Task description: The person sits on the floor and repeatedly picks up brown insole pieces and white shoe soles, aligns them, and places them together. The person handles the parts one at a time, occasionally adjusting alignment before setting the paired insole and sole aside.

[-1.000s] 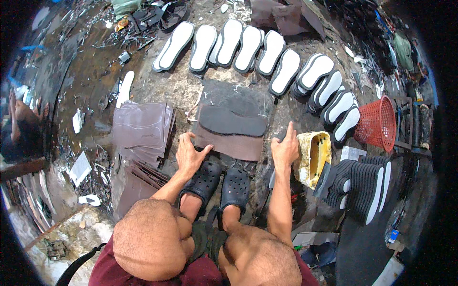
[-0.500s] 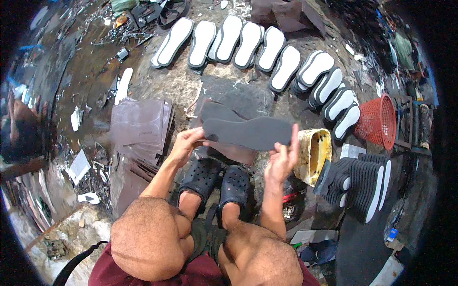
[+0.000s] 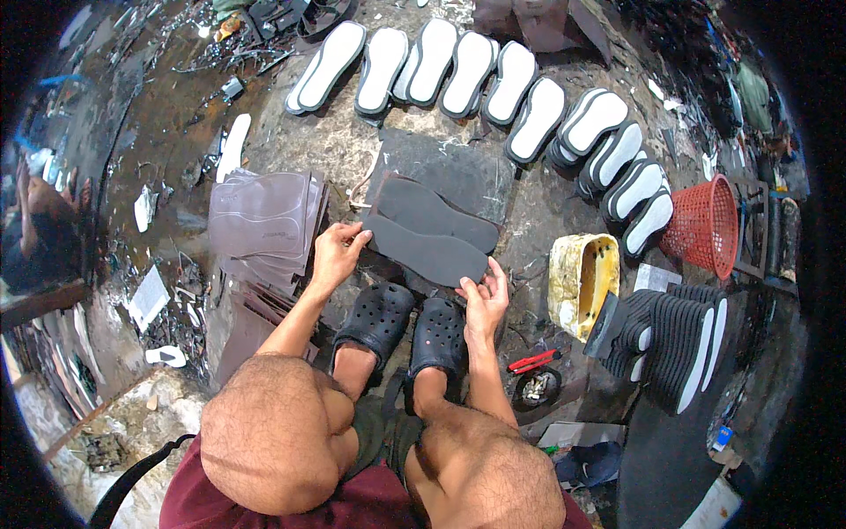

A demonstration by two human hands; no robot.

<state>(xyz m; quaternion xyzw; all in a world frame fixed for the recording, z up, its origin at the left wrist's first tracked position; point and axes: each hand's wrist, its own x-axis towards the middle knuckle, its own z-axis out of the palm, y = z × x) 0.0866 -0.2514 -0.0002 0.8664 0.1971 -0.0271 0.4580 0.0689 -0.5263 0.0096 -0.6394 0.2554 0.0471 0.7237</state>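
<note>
A dark grey shoe sole (image 3: pixel 427 249) lies slantwise in front of me, held at both ends. My left hand (image 3: pixel 339 256) pinches its left end between thumb and fingers. At its lower right end, my right hand (image 3: pixel 485 301) grips the edge, thumb on top. Just beyond it, a second dark sole (image 3: pixel 445 212) lies alongside on a brown sheet, mostly hidden under the two soles. Beneath these is a flat black board (image 3: pixel 454 163). My black clogs (image 3: pixel 438 335) stand close below the held sole.
Piles of white-topped soles (image 3: pixel 427 62) curve around the far side. Brown sheets (image 3: pixel 260 220) are stacked at left. Toward the right stand a yellow container (image 3: pixel 564 286), a red basket (image 3: pixel 701 225) and stacked dark soles (image 3: pixel 679 353). A red cutter (image 3: pixel 534 361) lies by a small round dish (image 3: pixel 538 388).
Both hands have lowered the sole toward me and turned it, its right end now nearer. The second sole shows more fully. My right fingers have closed on the edge.
</note>
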